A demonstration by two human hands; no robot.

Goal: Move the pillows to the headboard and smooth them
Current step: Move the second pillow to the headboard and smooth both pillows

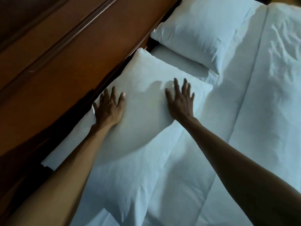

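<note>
Pressing plump white fabric pillow (143, 101) flat: both grips splayed wide, left hand (109, 108) at 9 o'clock by brown wooden headboard (68, 66), right hand (180, 101) at 3; long axis along headboard.

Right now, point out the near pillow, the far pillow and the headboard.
near pillow (143, 101): head view, bare middle between the hands.
far pillow (200, 28): head view, centre of its top face.
headboard (73, 66): head view, flat wooden panel.

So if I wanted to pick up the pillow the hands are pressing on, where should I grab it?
Probably take the near pillow by its two short ends, one hand on each, coming from the open bed side where the left hand and right hand reach in. It lies flat along the wooden headboard, so that long edge is blocked. It looks soft and would sag from one corner.
</note>
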